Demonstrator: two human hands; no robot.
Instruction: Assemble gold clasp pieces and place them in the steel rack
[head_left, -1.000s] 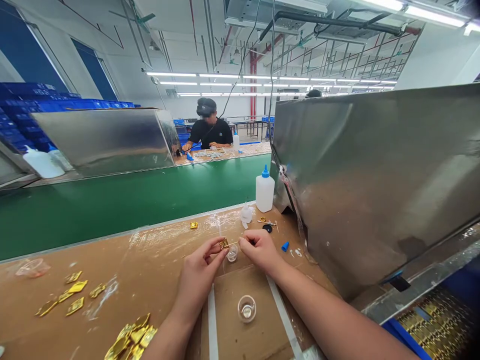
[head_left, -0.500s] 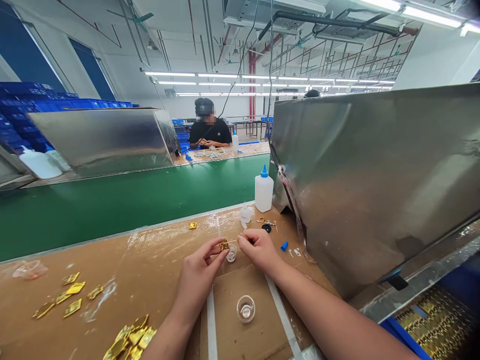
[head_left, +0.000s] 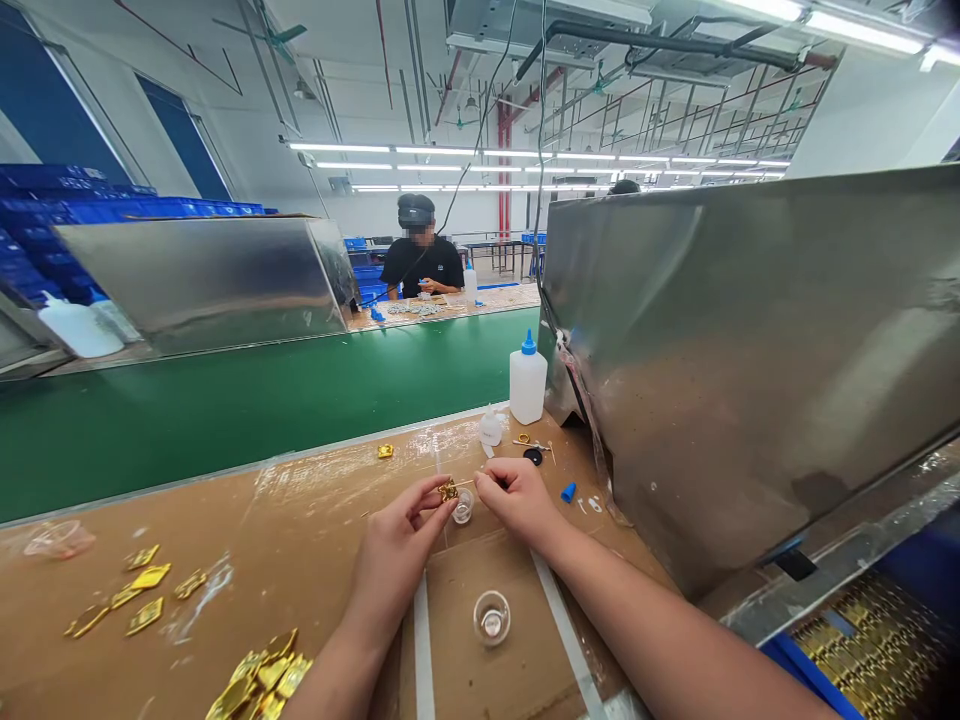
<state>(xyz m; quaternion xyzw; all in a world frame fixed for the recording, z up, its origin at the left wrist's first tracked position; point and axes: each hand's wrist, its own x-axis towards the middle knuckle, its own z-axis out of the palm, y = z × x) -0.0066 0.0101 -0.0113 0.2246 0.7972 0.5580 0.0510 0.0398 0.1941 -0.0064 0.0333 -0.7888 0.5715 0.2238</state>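
Glossy metallic pieces (head_left: 262, 675), clear smooth plastic cups (head_left: 479, 620), dull-sheened metal panel (head_left: 750, 380), shiny film-covered tabletop (head_left: 300, 560)

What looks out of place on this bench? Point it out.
A small blue plastic cone lies loose beside small white scraps on the brown bench, right of the right hand; fitted to nothing, they look stray.

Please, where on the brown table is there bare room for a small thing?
The wide patch between the left hand, the scattered gold pieces and the gold pile. A smaller one lies between the pale tape strips, nearer than the clear cup. It is crowded beyond the right hand, from the white bottle to the blue cap.
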